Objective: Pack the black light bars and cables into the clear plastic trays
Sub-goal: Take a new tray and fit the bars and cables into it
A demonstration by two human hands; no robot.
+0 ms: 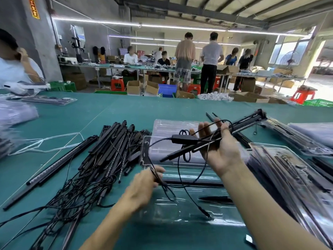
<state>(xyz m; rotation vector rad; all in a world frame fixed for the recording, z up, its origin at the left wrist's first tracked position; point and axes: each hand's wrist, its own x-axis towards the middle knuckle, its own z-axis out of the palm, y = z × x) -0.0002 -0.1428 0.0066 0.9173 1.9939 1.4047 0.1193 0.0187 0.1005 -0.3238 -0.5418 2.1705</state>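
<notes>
My right hand (222, 152) grips a bundle of long black light bars (248, 120) above the clear plastic tray (162, 212) on the green tabletop (90, 114); my left hand (144, 184), blurry, seems to be pinching the thin black cable (178, 168); a pile of loose black bars (115, 147) lies to the left

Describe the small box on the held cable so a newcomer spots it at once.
Above the clear tray on the green table, the right hand holds a bundle of light bars. The controller box lies across that bundle by the fingertips: short and blocky, unlike the long thin bars.
</notes>
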